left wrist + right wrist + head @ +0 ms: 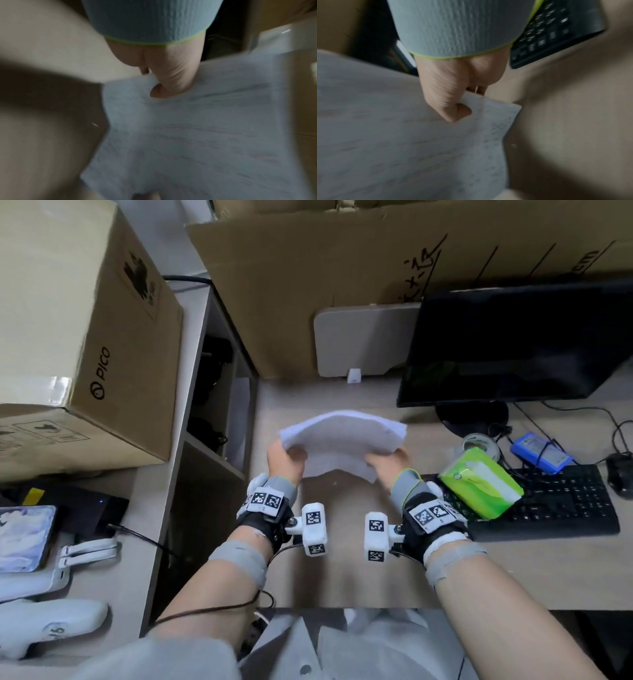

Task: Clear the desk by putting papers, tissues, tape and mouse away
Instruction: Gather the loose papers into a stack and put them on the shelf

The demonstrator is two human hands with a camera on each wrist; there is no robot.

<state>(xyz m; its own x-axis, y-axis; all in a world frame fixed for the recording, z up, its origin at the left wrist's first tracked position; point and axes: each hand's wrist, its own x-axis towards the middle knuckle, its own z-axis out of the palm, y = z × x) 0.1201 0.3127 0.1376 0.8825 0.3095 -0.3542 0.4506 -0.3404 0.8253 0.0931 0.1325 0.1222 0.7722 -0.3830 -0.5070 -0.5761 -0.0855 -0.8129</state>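
Note:
A stack of white papers [339,436] hangs bowed above the middle of the desk, held at both sides. My left hand [284,458] pinches its left edge, thumb on top [164,89] of the papers [197,135]. My right hand [387,463] pinches the right edge, thumb pressed on the sheets [455,112] of the papers [393,142]. A green tissue pack [479,484] lies on the left end of the black keyboard [565,501]. A roll of clear tape [479,445] sits behind the pack. A black mouse [620,474] rests at the far right edge.
A dark monitor [513,344] stands at the back right, with a blue battery pack [541,451] and cables beneath it. Open shelves [215,392] lie left of the desk, beside a large Pico cardboard box [82,337]. Cardboard sheets [325,268] lean at the back.

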